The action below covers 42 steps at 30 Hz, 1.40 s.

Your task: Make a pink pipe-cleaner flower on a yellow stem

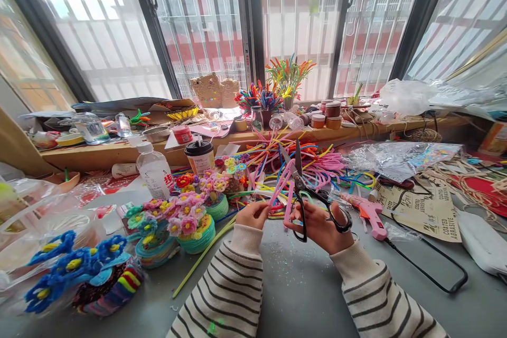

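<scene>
My right hand (321, 228) was closed around the black scissors (298, 169), fingers through both handle loops. The blades pointed up and away from me and stood a little apart. My left hand (252, 215), just left of the scissors, pinched the lower end of a pink pipe cleaner (278, 191) between thumb and fingertips. The pipe cleaner was bent, and it slanted up to the right until it met the scissors near their pivot (whether it lay between the blades or only against them, I could not tell).

Behind the scissors lay a loose pile of pipe cleaners (320, 165) in pink, yellow, blue and orange. Just right of the scissors, a pink glue gun (371, 215) lay on its side, its black cord looping off towards me. Left of the scissors stood small pipe-cleaner flower baskets (190, 224) in a cluster. Further left of them, and nearer me, was a bunch of blue pipe-cleaner flowers (71, 263). Behind and left of the scissors stood a paper cup with a black lid (199, 156), and beyond that a clear plastic bottle (155, 170). The grey table (301, 288) showed bare below the scissors, between my striped sleeves.
</scene>
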Motion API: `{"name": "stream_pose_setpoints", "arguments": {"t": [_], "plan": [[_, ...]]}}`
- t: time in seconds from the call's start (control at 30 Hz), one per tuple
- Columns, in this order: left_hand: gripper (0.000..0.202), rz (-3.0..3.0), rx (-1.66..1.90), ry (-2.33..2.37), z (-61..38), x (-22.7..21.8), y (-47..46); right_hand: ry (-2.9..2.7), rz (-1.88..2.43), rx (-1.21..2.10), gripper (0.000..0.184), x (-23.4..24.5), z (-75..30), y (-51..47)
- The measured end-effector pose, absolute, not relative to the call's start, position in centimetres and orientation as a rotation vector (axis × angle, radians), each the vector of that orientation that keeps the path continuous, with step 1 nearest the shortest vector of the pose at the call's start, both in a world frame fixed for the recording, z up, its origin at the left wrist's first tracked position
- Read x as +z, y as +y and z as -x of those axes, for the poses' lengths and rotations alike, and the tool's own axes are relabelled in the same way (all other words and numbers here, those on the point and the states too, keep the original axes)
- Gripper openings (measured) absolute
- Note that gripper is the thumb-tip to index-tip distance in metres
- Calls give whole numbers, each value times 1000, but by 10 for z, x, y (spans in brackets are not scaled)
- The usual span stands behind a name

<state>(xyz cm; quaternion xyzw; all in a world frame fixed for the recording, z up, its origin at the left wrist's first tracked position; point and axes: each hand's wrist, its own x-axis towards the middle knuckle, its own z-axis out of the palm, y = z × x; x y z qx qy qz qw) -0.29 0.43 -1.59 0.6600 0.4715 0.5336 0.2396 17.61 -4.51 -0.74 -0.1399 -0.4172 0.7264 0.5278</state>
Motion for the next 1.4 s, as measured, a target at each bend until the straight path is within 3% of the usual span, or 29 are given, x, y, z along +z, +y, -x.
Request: {"name": "stream_pose_setpoints", "arguments": {"t": [0.23,0.53,1.0,1.4], "plan": [[10,-1870,1365,1258,-2,-20,5,-965,170,1748,59,-5,-177,-45],[26,-1376,1072,1168,-9,-22,0,-991,174,1739,57,-6,-176,-45],[32,-1370,1084,1174,-9,-19,1,-1054,173,1705,58,-4,-176,-46],[24,-1249,1256,1147,-7,-15,0,-1077,277,1653,56,-1,-175,-47]]}}
